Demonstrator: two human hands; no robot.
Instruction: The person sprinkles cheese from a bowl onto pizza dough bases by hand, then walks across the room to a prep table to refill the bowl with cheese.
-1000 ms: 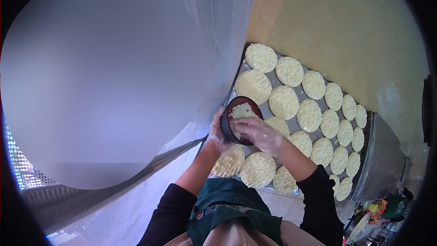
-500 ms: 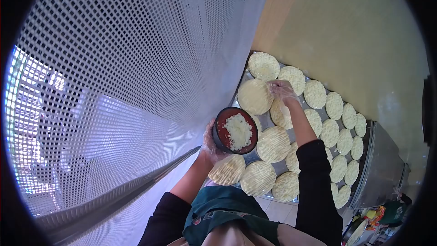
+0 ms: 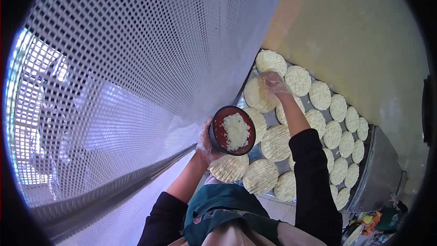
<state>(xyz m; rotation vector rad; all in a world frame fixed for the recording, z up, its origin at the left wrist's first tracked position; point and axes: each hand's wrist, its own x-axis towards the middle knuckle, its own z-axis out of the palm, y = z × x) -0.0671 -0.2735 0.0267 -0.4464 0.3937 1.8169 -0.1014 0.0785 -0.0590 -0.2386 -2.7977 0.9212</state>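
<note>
My left hand, in a clear plastic glove, grips the side of a round bowl, dark outside and red inside. White crumbly food, like grated cheese, is heaped in it. My right hand, also gloved, is over the upper right part of a smooth pale round near the far end of the tray. Its fingers are bent together and point down; whatever is between them is hidden. Rounds with rough, crumb-covered tops, such as this one, lie around it.
Several rows of pale rounds cover a grey metal tray. A white mesh curtain hangs close on the left, and a beige wall stands beyond the tray. At the lower right, another person is partly visible near packages.
My right hand has moved slightly up and left, further over the smooth round. The bowl stays in my left hand, while the whole view has shifted a little.
</note>
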